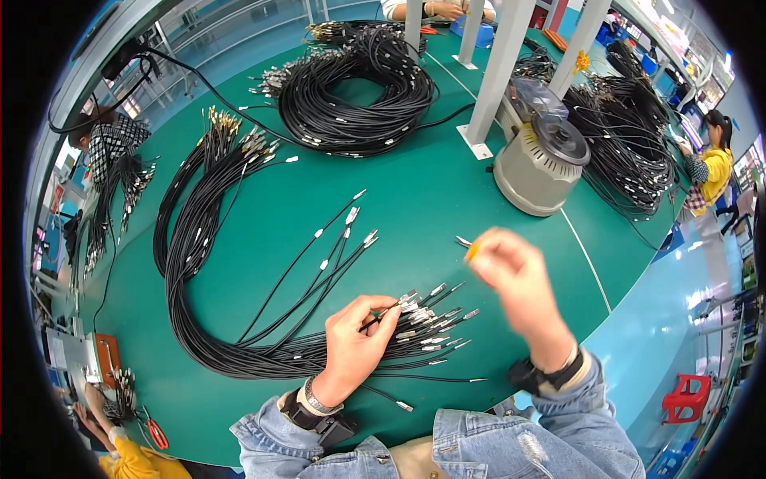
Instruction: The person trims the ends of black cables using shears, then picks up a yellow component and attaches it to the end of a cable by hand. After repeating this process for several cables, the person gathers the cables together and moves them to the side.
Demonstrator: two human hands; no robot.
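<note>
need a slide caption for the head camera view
At a green table, the left hand pinches black cables near their connector ends; the right hand hovers nearby.

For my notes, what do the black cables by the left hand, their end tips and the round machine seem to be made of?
Black cables: probably a plastic or rubber jacket, satin, judging by soft highlights along smooth bends.
End tips: likely metal, shiny, since many glint silver.
Round machine: smooth beige-grey body, perhaps moulded plastic given its slotted upper edge; painted metal is possible.

The person wears a light-blue denim jacket (487, 447), black wrist straps (558, 375) and, on the left, a silver bracelet (317, 399).
</note>
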